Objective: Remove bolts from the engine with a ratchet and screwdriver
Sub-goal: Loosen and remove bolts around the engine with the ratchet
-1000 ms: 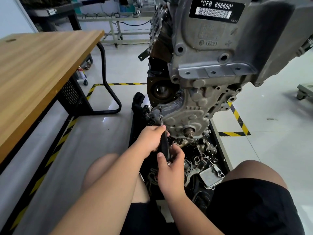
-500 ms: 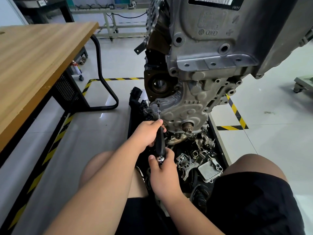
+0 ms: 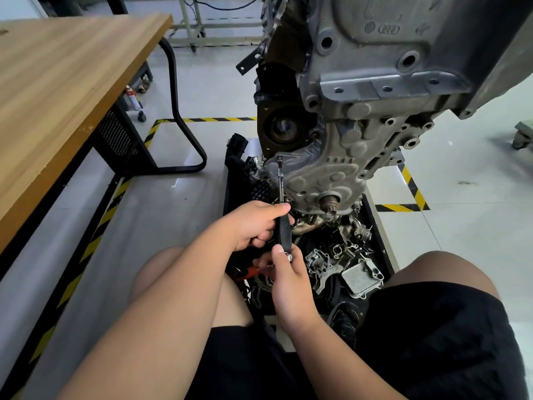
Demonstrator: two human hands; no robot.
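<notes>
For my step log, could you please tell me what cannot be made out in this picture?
Head view.
The bolt at the screwdriver tip: too small to tell if it is seated.
The screwdriver handle: largely covered by the left hand and right hand.
The engine top: cut by the upper edge.
The parts in the tray: dark, jumbled, partly behind the hands.
</notes>
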